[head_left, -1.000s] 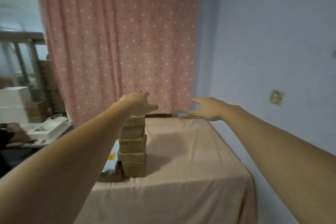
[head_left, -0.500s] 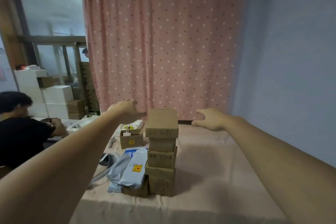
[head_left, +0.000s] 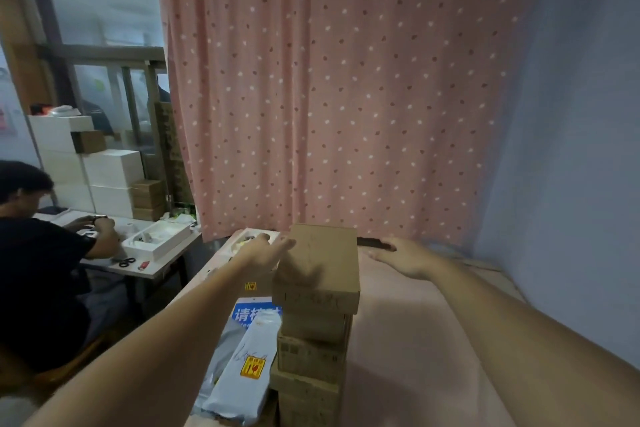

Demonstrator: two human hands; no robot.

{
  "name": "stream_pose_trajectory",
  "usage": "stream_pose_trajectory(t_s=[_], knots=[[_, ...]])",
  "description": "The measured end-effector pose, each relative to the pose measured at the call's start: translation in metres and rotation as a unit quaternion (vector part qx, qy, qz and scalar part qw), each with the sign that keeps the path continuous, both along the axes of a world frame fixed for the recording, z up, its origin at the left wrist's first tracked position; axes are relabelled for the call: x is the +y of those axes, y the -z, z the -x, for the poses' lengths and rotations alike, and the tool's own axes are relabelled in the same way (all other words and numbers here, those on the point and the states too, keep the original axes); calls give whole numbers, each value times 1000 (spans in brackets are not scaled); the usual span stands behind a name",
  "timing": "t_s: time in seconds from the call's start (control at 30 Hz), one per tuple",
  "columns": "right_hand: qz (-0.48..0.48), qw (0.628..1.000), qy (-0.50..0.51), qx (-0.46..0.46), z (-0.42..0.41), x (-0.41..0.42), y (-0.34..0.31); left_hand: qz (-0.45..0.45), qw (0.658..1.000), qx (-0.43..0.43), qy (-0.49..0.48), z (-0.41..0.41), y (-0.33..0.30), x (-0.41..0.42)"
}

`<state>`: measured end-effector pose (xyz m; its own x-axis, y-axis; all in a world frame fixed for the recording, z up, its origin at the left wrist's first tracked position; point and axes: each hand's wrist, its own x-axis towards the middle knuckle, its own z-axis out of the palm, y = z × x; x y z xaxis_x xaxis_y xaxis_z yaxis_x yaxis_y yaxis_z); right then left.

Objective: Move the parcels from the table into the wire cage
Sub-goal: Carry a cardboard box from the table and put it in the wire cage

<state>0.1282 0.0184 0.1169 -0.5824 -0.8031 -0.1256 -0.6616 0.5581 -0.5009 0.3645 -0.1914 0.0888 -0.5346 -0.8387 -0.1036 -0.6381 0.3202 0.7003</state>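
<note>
Grey poly mailer is leaning soft and slippery against the cardboard box stack on the table; top box is looking stiff, light, best clamped by its side walls, left hand and right hand flanking it, fingers relaxed, grasping nothing.

Stack of brown cardboard parcels upright on table, apparently five high, grey mailers alongside.

White Chinese characters, "请" plus others partly hidden, are printed on a blue label lying beside the stack of cardboard parcels. Handwriting on the top parcel front edge cannot be read. Yellow stickers with red symbols are seen on a grey mailer.
</note>
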Motion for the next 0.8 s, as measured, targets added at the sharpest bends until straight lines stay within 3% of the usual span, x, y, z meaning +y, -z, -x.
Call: stream_pose_trajectory(t_s=[0.13,0.23,0.5,0.8], knots=[[-4,996,26,-85,14,-40,18,-105,992,63,-34,26,24,-32],[-21,981,51,-184,17,-62,32,-162,984,55,-49,41,32,-34],[-29,950,65,-304,16,-82,56,-177,981,55,-54,58,38,-42],[142,909,135,-367,25,-67,-33,-259,950,171,27,71,-67,-27]])
